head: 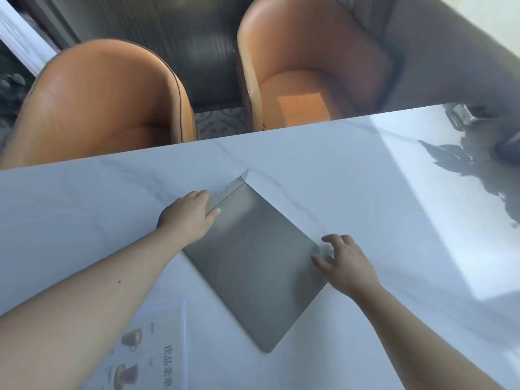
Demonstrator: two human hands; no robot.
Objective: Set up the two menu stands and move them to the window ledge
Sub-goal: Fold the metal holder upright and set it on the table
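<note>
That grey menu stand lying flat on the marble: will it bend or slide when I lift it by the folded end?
The grey menu stand looks like a rigid sheet with crisp edges, so it probably won't flop. Lying flat on the glossy marble table, it may skate if pushed. The left hand touches its folded foot; the right hand is open at its edge.

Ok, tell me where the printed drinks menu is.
Head view, bottom left: the printed menu lies flat on the marble table, under the left forearm, beside the grey stand.
</note>
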